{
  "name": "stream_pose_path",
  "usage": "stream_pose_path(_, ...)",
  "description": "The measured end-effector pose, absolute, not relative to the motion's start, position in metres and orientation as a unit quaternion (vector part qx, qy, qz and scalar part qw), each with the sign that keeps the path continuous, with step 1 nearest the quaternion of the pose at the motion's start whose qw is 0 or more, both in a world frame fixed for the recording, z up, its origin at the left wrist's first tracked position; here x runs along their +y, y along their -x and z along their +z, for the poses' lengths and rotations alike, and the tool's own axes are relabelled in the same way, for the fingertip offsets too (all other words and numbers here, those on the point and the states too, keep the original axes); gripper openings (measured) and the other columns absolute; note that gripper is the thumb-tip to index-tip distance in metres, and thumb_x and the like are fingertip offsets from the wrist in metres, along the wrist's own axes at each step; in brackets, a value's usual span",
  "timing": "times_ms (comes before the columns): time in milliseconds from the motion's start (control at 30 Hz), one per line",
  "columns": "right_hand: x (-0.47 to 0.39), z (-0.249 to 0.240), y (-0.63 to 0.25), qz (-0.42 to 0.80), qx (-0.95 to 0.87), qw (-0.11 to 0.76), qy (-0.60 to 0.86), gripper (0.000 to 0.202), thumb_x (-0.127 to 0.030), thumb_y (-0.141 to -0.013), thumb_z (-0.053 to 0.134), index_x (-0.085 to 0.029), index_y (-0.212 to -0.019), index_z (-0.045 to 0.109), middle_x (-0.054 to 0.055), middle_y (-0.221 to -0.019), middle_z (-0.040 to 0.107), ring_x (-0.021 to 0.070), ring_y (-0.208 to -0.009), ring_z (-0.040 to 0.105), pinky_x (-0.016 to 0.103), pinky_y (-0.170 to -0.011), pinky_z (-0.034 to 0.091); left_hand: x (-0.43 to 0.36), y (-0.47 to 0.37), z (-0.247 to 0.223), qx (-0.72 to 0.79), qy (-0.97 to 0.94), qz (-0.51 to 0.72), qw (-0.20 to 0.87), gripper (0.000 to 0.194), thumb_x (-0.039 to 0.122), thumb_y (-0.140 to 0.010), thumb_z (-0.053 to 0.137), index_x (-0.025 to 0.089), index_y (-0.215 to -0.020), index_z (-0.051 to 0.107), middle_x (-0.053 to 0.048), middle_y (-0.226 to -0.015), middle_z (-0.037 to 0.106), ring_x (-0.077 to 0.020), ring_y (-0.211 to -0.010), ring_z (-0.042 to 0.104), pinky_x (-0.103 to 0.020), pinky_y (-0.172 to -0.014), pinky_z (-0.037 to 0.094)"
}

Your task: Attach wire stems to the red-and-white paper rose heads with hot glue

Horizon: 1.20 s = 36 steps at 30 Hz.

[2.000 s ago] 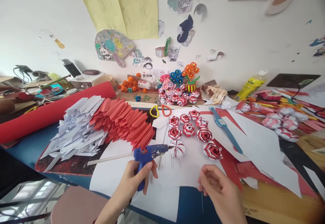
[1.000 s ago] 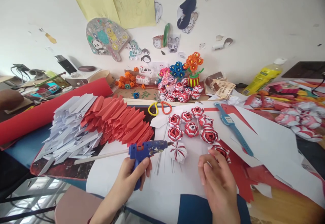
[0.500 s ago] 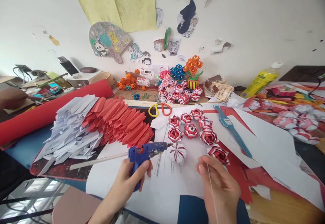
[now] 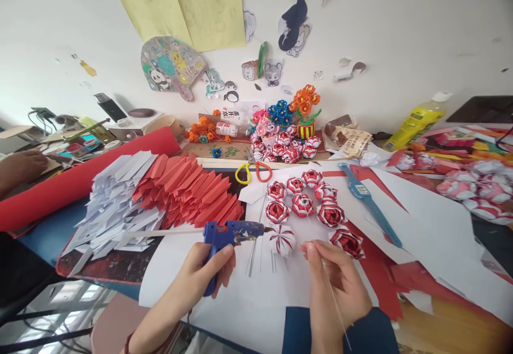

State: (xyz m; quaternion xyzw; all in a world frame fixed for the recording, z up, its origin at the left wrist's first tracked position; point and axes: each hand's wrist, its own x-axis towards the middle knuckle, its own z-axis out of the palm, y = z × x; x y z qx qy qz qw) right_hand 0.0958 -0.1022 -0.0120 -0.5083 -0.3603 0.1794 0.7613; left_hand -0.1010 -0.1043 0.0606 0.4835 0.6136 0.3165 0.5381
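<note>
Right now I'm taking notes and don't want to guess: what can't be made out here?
All in the head view:
Trigger of the glue gun: hidden by the left hand.
Part of the thin wire: behind the right hand.
Arm of the other person's hand: cut off by the left edge.
Display of the watch: too small.
Label on the yellow bottle: blurred.

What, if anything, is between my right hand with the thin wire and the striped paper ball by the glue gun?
Nothing visible stands between your right hand and the striped paper ball; only white paper shows in the gap. The glue gun is on the ball's far side, to the left.
</note>
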Motion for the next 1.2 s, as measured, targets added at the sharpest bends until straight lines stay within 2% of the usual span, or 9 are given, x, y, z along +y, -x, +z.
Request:
stream_pose_path(167, -0.101, -0.011, -0.098, 0.196, -0.377, 0.751, 0.505, 0.005, -0.022, -0.087, 0.07, -0.017, -0.087, 0.07, 0.005, -0.084, 0.074, 0.016, -0.07, 0.072, 0.027, -0.062, 0.06, -0.099, 0.102, 0.055, 0.593, -0.485, 0.312, 0.562, 0.052, 0.066, -0.086, 0.055, 0.017, -0.068, 0.058, 0.004, -0.042, 0.049, -0.0099, -0.041, 0.044, -0.021, -0.044, 0.034)
stream_pose_path(333, -0.103, -0.012, -0.098, 0.202, -0.413, 0.706, 0.539, 0.023, -0.034, -0.097, 0.055, -0.017, -0.094, 0.071, 0.006, -0.087, 0.075, 0.0163, -0.074, 0.071, 0.029, -0.07, 0.056, -0.096, 0.106, 0.049, 0.591, -0.494, 0.298, 0.564, 0.053, 0.066, -0.087, 0.054, 0.016, -0.07, 0.058, 0.003, -0.044, 0.05, -0.009, -0.04, 0.044, -0.02, -0.045, 0.035)
stream_pose_path(500, -0.104, -0.003, -0.094, 0.223, -0.429, 0.646, 0.591, 0.04, -0.041, -0.102, 0.04, -0.019, -0.101, 0.073, 0.007, -0.096, 0.075, 0.0193, -0.087, 0.07, 0.032, -0.081, 0.053, -0.094, 0.106, 0.05, 0.589, -0.512, 0.285, 0.557, 0.052, 0.065, -0.089, 0.053, 0.015, -0.073, 0.059, 0.004, -0.045, 0.05, -0.0083, -0.04, 0.044, -0.02, -0.044, 0.034)
stream_pose_path(600, -0.104, 0.0, -0.095, 0.222, -0.455, 0.636, 0.583, 0.037, -0.038, -0.101, 0.043, -0.021, -0.096, 0.075, 0.006, -0.094, 0.075, 0.02, -0.091, 0.069, 0.032, -0.084, 0.053, -0.092, 0.105, 0.055, 0.588, -0.528, 0.272, 0.548, 0.052, 0.064, -0.089, 0.053, 0.014, -0.075, 0.06, 0.004, -0.046, 0.049, -0.0081, -0.04, 0.044, -0.02, -0.045, 0.033)
stream_pose_path(767, -0.1, -0.01, -0.103, 0.193, -0.517, 0.626, 0.551, 0.013, -0.025, -0.093, 0.062, -0.023, -0.099, 0.073, 0.004, -0.098, 0.074, 0.0187, -0.093, 0.069, 0.029, -0.084, 0.055, -0.091, 0.105, 0.059, 0.584, -0.563, 0.263, 0.523, 0.05, 0.062, -0.09, 0.052, 0.013, -0.081, 0.063, 0.005, -0.047, 0.049, -0.0086, -0.042, 0.044, -0.021, -0.046, 0.036)
stream_pose_path(867, -0.096, -0.016, -0.106, 0.155, -0.574, 0.605, 0.53, 0.022, -0.021, -0.088, 0.068, -0.023, -0.11, 0.071, 0.005, -0.106, 0.073, 0.0194, -0.098, 0.068, 0.031, -0.09, 0.055, -0.09, 0.106, 0.057, 0.588, -0.58, 0.258, 0.501, 0.05, 0.06, -0.092, 0.05, 0.014, -0.082, 0.064, 0.004, -0.048, 0.049, -0.0087, -0.042, 0.045, -0.021, -0.046, 0.037)
stream_pose_path(1033, -0.09, -0.02, -0.106, 0.139, -0.615, 0.557, 0.54, 0.036, -0.025, -0.087, 0.07, -0.022, -0.122, 0.066, 0.006, -0.115, 0.071, 0.0207, -0.105, 0.067, 0.034, -0.093, 0.056, -0.092, 0.105, 0.059, 0.621, -0.601, 0.238, 0.443, 0.051, 0.061, -0.089, 0.053, 0.013, -0.081, 0.066, 0.003, -0.048, 0.05, -0.0105, -0.043, 0.048, -0.021, -0.045, 0.038)
stream_pose_path(1200, -0.089, -0.023, -0.106, 0.133, -0.64, 0.535, 0.534, 0.042, -0.026, -0.087, 0.07, -0.022, -0.127, 0.062, 0.008, -0.119, 0.07, 0.0222, -0.108, 0.067, 0.036, -0.094, 0.057, -0.089, 0.104, 0.064, 0.595, -0.59, 0.246, 0.488, 0.049, 0.061, -0.089, 0.053, 0.014, -0.081, 0.065, 0.003, -0.048, 0.05, -0.0105, -0.042, 0.049, -0.021, -0.044, 0.038)
